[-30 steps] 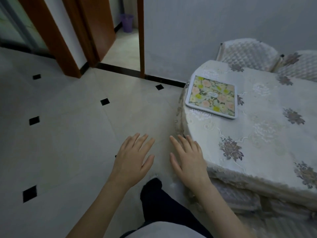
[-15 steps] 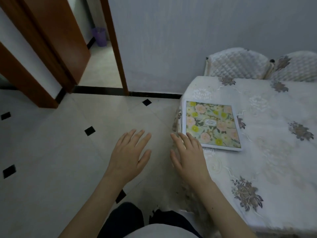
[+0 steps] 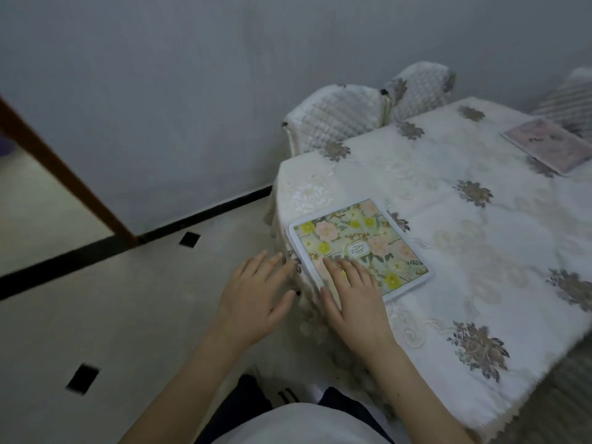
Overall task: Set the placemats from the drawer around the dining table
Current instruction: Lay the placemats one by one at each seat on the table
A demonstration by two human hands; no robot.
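Note:
A floral placemat point(image 3: 368, 238) with yellow and pink flowers and a white border lies at the near left corner of the dining table point(image 3: 464, 251), which wears a white embroidered cloth. My right hand point(image 3: 355, 296) is spread flat, its fingertips over the mat's near edge. My left hand point(image 3: 256, 293) hovers open just left of the table's corner, above the floor, holding nothing. A second, pinkish placemat point(image 3: 547, 144) lies at the table's far right side.
Two chairs with quilted white covers point(image 3: 346, 120) stand behind the table against the grey wall. A third covered chair point(image 3: 570, 100) shows at the far right. Pale tiled floor with black diamonds point(image 3: 83, 378) spreads to the left, with a wooden door frame point(image 3: 64, 174) beyond.
The view has swung right and closer to the table. My right hand has come from beside the table's edge onto the floral mat's near edge. The pinkish mat has come into sight.

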